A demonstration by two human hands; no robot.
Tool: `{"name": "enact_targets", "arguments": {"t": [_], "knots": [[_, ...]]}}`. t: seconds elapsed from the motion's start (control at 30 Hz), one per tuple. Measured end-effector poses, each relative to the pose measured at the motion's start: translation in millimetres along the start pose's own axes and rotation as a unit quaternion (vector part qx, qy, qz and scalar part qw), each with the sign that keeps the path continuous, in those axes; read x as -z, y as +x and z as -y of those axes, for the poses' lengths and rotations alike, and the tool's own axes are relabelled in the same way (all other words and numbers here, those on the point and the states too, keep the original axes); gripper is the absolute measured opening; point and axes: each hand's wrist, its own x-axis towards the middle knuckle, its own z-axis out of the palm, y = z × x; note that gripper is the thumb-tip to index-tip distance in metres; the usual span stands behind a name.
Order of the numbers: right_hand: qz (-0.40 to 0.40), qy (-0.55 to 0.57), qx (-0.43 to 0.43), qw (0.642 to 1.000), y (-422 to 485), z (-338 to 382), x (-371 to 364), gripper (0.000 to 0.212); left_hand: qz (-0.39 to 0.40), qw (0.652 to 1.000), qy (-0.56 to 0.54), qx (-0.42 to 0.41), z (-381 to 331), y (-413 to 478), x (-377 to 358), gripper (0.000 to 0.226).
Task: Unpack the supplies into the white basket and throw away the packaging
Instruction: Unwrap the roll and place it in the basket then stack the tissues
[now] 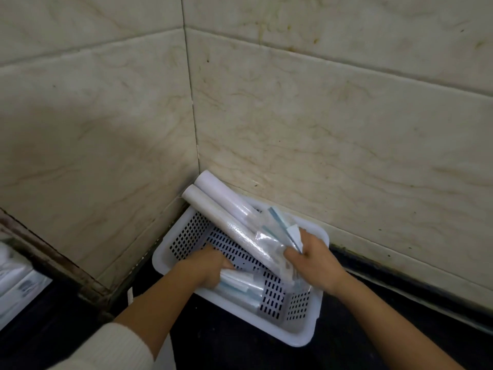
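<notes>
A white perforated basket (301,335) sits on a dark counter in the corner of two tiled walls. Two white wrapped rolls (213,204) lean across it, their far ends resting over the basket's back corner against the wall. My left hand (208,265) is inside the basket, closed on a clear-wrapped white and blue pack (240,287) lying at the bottom. My right hand (312,260) is over the basket's right side, gripping a bundle of clear plastic packets (280,231) with blue and white contents. A white sleeve covers my left forearm.
Beige marbled tile walls (320,129) meet in a corner right behind the basket. The counter (240,351) is black. At the far left, past a grimy ledge, lies a pile of pale packaging (16,287).
</notes>
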Motion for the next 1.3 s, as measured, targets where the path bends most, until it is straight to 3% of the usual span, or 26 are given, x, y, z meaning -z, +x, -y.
{"name": "enact_targets", "arguments": {"t": [0.17,0.27,0.3,0.37,0.43,0.5,0.57,0.67,0.8,0.87,0.93,1.0,1.1,1.2,1.3], "knots": [[-0.014,0.009,0.014,1.000,6.5,13.6,-6.4,0.017,0.029,0.997,-0.056,-0.054,-30.1,-1.0,-21.2,0.042],[0.007,-0.007,0.026,1.000,11.3,25.1,-16.2,0.019,0.030,0.989,-0.142,-0.033,-27.5,-15.6,-11.7,0.070],[0.013,-0.017,0.029,0.999,13.2,29.0,-18.1,0.019,0.017,0.983,-0.177,-0.033,-20.5,-24.6,-5.7,0.068],[0.021,-0.031,0.034,0.999,18.7,35.3,-23.6,0.016,-0.071,0.971,-0.224,-0.038,-1.5,-44.5,1.9,0.043],[0.036,-0.039,0.033,0.998,26.1,43.0,-35.3,0.016,-0.249,0.942,-0.224,0.016,17.9,-60.5,-1.5,0.031],[0.073,-0.064,0.026,0.995,36.5,49.5,-57.4,0.012,-0.404,0.890,-0.201,0.068,27.9,-72.6,-13.7,0.046],[0.114,-0.134,0.019,0.984,46.0,57.6,-87.6,0.035,-0.479,0.863,-0.156,0.029,29.1,-77.4,-25.6,0.054],[0.128,-0.247,0.006,0.961,55.1,57.6,-129.2,0.037,-0.455,0.889,-0.034,-0.028,29.9,-68.7,-37.4,0.044],[0.143,-0.223,-0.023,0.964,55.7,44.1,-138.8,0.035,-0.334,0.942,0.022,0.024,38.7,-49.2,-34.7,0.043],[0.133,-0.203,0.020,0.970,51.4,36.7,-127.8,0.028,-0.259,0.962,0.065,0.055,40.0,-39.7,-25.3,0.045],[0.095,-0.182,0.086,0.975,41.6,29.5,-115.6,0.037,-0.181,0.973,0.111,0.086,37.0,-32.4,-15.8,0.048],[0.058,-0.171,0.141,0.973,29.1,24.8,-107.5,0.031,-0.145,0.975,0.126,0.110,30.8,-27.5,-10.6,0.049],[0.073,-0.194,0.150,0.967,16.3,18.9,-100.5,0.031,-0.170,0.971,0.112,0.125,21.7,-27.4,-7.7,0.048],[0.073,-0.152,0.128,0.977,11.4,17.9,-89.6,0.036,-0.282,0.952,0.051,0.106,20.4,-40.0,-14.4,0.043],[0.023,-0.095,0.110,0.989,-1.5,19.8,-77.1,0.035,-0.410,0.910,-0.007,0.066,19.9,-63.1,-33.3,0.041]]}}
